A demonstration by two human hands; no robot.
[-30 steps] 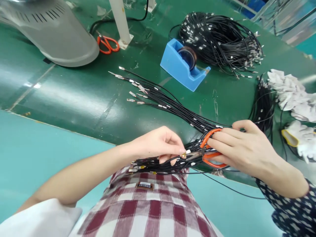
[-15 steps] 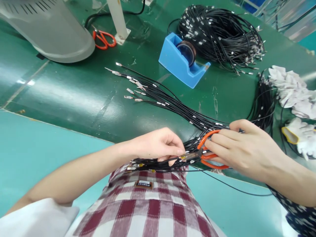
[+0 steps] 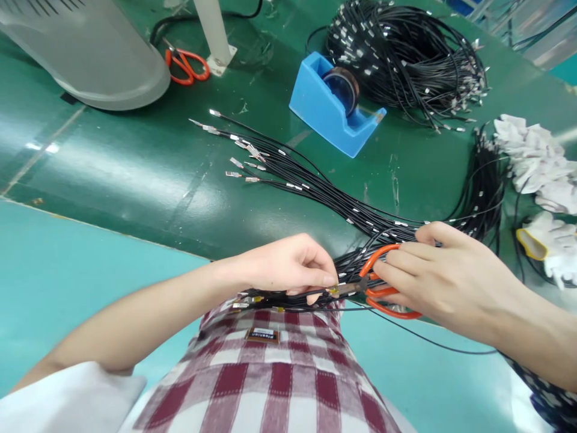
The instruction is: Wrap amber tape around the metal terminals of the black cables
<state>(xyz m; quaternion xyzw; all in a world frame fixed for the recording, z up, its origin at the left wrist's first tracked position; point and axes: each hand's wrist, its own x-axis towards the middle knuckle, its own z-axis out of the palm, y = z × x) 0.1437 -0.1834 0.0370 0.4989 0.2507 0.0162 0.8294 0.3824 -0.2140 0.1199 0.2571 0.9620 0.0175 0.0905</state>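
My left hand (image 3: 311, 264) pinches a black cable (image 3: 304, 296) close to its end, where a small yellow piece (image 3: 333, 290) shows. Orange-handled scissors (image 3: 377, 261) are in my right hand (image 3: 433, 270), fingers in the loops. Their blades reach to the yellow piece at my left fingertips; the tips are partly hidden there. Under both hands, a bundle of black cables (image 3: 351, 261) lies at the table edge against the checked apron (image 3: 288, 361). More cables with silvery ends (image 3: 293, 165) fan out to the upper left on the green table.
A blue tape dispenser (image 3: 333, 114) stands behind the cables. Beyond it lies a big coil of black cables (image 3: 406, 60). White gloves (image 3: 536, 162) are at the right. A second orange pair of scissors (image 3: 189, 67) lies near a white post (image 3: 214, 33) and a grey machine (image 3: 99, 54).
The orange handles in my right hand have spread slightly wider apart. My left hand stays in place on the cable. The view has shifted a little.
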